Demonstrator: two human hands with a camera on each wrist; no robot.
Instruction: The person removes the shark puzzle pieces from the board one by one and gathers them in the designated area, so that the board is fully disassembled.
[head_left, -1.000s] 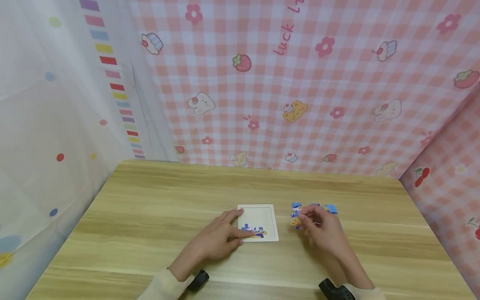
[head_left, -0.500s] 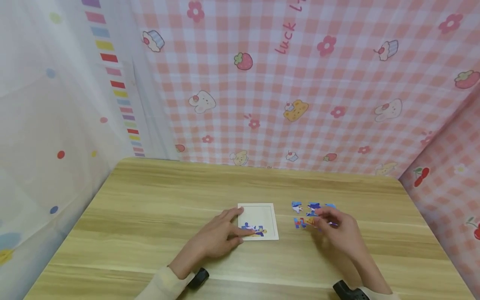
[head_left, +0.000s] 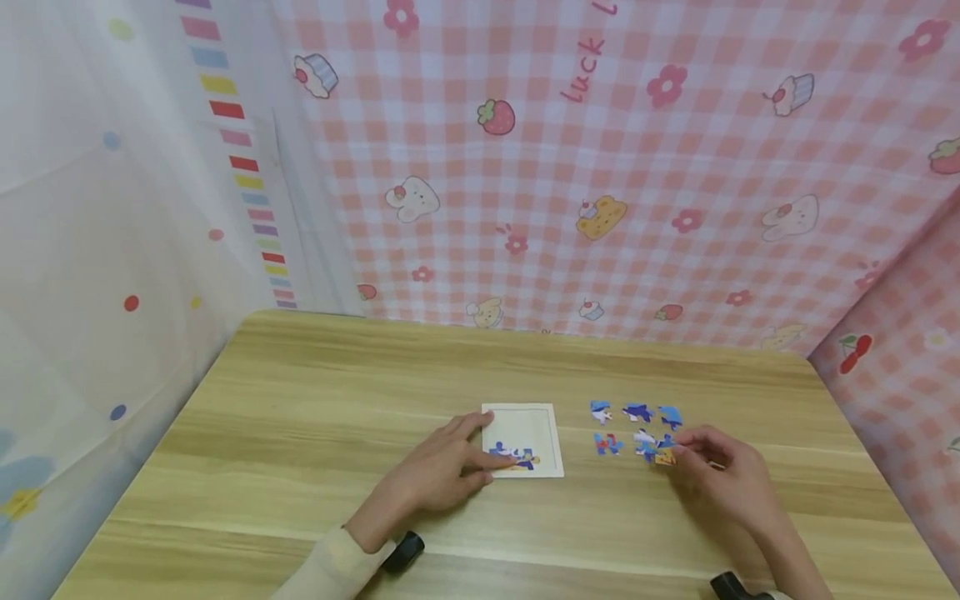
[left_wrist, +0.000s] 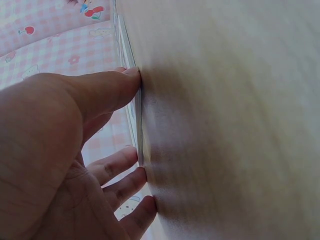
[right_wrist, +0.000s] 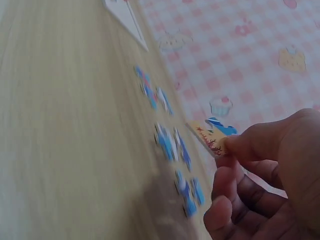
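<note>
My left hand rests at the left side of a white square puzzle tray. Its straight index finger presses on joined jigsaw pieces along the tray's lower edge. In the left wrist view, the thumb touches the thin tray edge. Over at the right, my right hand pinches a jigsaw piece between thumb and fingers. It is sandy yellow with red coral and a blue part, held above the table beside the loose pieces.
Several loose jigsaw pieces lie in two rough rows right of the tray, among them a dark blue one and a red and blue one. The wooden table meets a pink checked curtain at the back.
My right hand has moved rightward past the loose pieces, carrying the yellow jigsaw piece and uncovering the others. The left hand has stayed on the tray. The head view has shifted slightly.
</note>
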